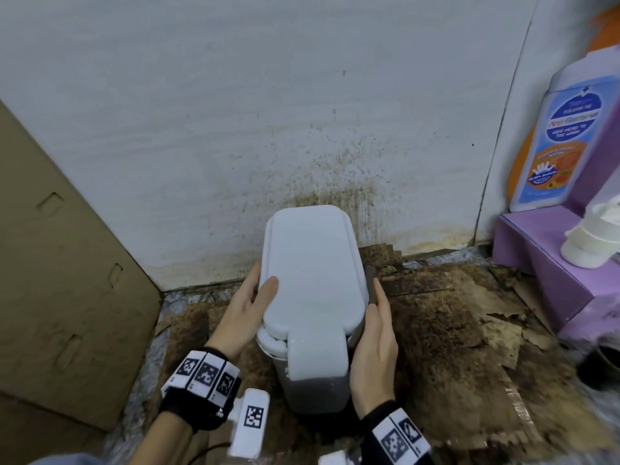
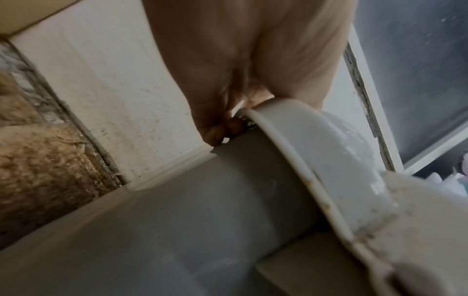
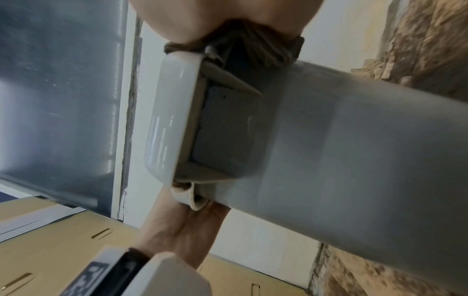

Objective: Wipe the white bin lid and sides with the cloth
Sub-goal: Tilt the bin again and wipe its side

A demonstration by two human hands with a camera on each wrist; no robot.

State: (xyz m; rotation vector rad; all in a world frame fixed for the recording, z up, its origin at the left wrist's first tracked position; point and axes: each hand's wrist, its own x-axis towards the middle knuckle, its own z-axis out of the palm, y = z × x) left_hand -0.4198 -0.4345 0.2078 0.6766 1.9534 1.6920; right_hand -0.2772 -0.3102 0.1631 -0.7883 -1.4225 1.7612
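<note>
The white bin lid (image 1: 312, 263) sits closed on a grey-white bin (image 1: 312, 394) standing on the floor by a stained wall. My left hand (image 1: 248, 307) grips the lid's left edge, thumb on top and fingers under the rim (image 2: 316, 150). My right hand (image 1: 375, 347) holds a dark brown cloth (image 1: 370, 283) against the bin's right side. In the right wrist view the cloth (image 3: 248, 48) is bunched under my palm near the lid (image 3: 167, 120), against the bin wall (image 3: 354, 160).
A tall cardboard box (image 1: 60, 263) stands close on the left. A purple display stand (image 1: 543, 263) with a printed bottle cut-out (image 1: 557, 146) is on the right. Dirty, torn cardboard (image 1: 453, 330) covers the floor. A dark round object (image 1: 600, 364) lies at far right.
</note>
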